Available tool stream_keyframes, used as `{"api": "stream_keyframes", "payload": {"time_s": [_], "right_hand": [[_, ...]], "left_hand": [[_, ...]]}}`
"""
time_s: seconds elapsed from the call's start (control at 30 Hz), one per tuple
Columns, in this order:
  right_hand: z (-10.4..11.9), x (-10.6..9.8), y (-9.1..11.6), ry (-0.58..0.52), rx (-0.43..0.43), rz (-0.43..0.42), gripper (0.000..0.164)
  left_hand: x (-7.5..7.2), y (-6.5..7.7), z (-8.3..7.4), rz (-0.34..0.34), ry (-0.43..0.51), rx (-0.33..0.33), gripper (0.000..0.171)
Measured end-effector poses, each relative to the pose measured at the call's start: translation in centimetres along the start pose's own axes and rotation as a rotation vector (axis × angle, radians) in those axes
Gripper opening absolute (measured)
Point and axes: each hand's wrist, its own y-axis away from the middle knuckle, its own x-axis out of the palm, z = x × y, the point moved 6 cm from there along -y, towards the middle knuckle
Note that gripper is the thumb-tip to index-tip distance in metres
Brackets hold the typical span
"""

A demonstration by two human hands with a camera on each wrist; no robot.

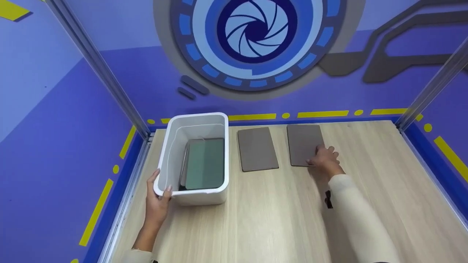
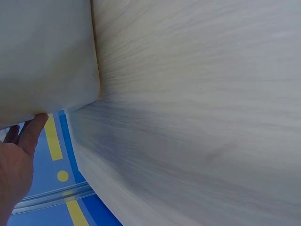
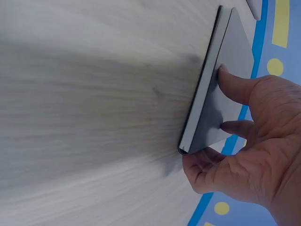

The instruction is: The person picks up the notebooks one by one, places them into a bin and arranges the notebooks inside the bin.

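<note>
A white plastic bin [image 1: 199, 197] stands at the left of the table. My left hand [image 1: 157, 204] holds its near left corner, fingers outside and thumb on the rim; the left wrist view shows this hand [image 2: 19, 162] against the bin wall [image 2: 47, 56]. Inside lies a green-covered notebook [image 1: 205, 164], apparently over others. A grey-brown notebook [image 1: 258, 149] lies right of the bin. My right hand [image 1: 326, 160] grips the right edge of a second grey-brown notebook [image 1: 304, 144]. In the right wrist view, thumb and a finger touch its cover [image 3: 235, 61], while other fingers curl at its spine.
The light wood table [image 1: 270, 219] meets a blue-purple printed wall [image 1: 256, 106] at the back. Metal profile posts stand at the back corners, and a metal rail [image 1: 126, 197] runs along the left edge.
</note>
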Motion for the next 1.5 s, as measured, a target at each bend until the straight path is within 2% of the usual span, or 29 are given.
{"api": "stream_keyframes", "payload": {"time_s": [0.43,0.67,0.83,1.07,1.2,1.5], "right_hand": [[-0.7,-0.6,0.5,-0.01,-0.002,0.006,0.093],[-1.4,-0.9,1.3,-0.078,-0.015,0.009,0.101],[-1.8,-0.5,1.0,-0.13,-0.032,0.038,0.099],[-1.7,0.0,0.7,-0.147,-0.022,0.021,0.096],[-1.8,0.2,0.7,-0.149,-0.044,0.034,0.094],[-2.6,-0.5,0.3,-0.246,-0.103,0.071,0.087]], "left_hand": [[0.6,-0.3,0.3,0.017,0.013,-0.023,0.072],[0.8,-0.6,0.3,0.029,0.026,-0.028,0.072],[0.3,-0.7,0.3,0.029,0.033,-0.032,0.072],[-0.1,0.0,0.4,0.004,0.043,-0.021,0.073],[-0.3,0.1,0.3,-0.011,0.05,-0.005,0.073],[-0.1,0.1,0.4,-0.023,0.061,0.006,0.074]]}}
